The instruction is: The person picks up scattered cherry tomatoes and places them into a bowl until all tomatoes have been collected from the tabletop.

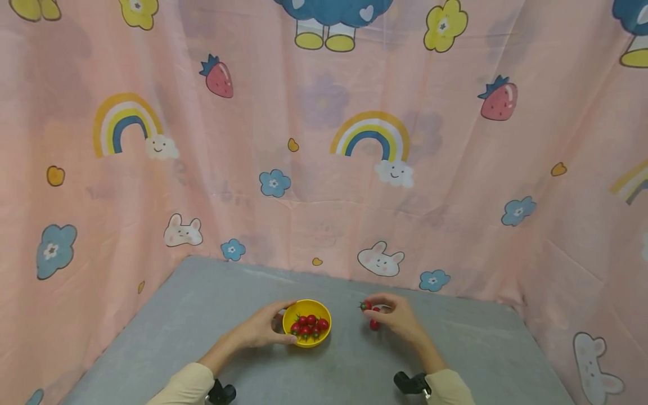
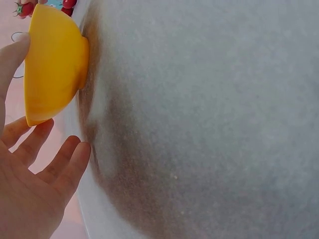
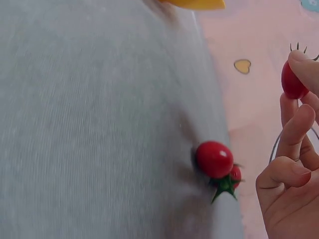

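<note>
My left hand (image 1: pixel 259 326) holds a yellow bowl (image 1: pixel 313 305) at its left side, thumb near the rim and fingertips against the outer wall. Several red cherry tomatoes (image 1: pixel 306 331) with green stems lie inside it. To the right, my right hand (image 1: pixel 400 319) pinches one cherry tomato (image 3: pixel 293 82) between thumb and fingers, raised above the table. Below that hand, two more tomatoes rest on the tabletop: a front one (image 3: pixel 214 158) and another (image 3: pixel 236 174) partly hidden behind it. The left wrist view shows the bowl (image 2: pixel 55 64) side-on, its contents out of sight.
A grey table (image 1: pixel 349 371) lies under both hands. Behind it and at the sides hangs a pink curtain (image 1: pixel 304 225) printed with rainbows, rabbits, flowers and strawberries, meeting the table's back edge. Black devices (image 1: pixel 411 383) are strapped to both wrists.
</note>
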`<move>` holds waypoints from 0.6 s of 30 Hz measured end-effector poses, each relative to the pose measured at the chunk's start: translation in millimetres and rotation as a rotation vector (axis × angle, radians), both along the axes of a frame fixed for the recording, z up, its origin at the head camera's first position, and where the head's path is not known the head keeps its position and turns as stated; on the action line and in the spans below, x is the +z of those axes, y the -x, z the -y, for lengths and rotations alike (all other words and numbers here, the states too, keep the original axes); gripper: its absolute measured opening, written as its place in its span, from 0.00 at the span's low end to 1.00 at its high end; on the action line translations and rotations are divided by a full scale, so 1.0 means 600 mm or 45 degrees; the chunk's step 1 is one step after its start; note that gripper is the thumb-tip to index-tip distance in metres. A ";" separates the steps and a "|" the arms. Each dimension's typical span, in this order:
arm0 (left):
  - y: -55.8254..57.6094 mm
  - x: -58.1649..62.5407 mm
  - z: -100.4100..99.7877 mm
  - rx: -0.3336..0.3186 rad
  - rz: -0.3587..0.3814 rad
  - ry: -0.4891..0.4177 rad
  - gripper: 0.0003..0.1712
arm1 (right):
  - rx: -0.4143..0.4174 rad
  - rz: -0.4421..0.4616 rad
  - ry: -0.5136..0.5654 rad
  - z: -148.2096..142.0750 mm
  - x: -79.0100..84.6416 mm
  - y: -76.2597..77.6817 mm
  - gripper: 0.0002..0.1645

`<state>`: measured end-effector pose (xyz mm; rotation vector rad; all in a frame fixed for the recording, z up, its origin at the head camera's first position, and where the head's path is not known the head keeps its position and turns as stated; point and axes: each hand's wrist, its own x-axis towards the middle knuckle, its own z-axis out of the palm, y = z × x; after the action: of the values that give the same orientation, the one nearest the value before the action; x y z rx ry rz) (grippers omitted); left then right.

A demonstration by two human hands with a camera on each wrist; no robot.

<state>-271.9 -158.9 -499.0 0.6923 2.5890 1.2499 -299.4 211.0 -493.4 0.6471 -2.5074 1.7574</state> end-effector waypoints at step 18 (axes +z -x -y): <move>-0.001 0.004 0.000 -0.005 0.001 0.000 0.48 | 0.065 0.076 -0.014 0.080 0.051 -0.021 0.15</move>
<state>-271.3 -159.0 -496.8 0.6968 2.5855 1.2487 -286.8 163.0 -462.6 0.6756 -2.5636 1.8072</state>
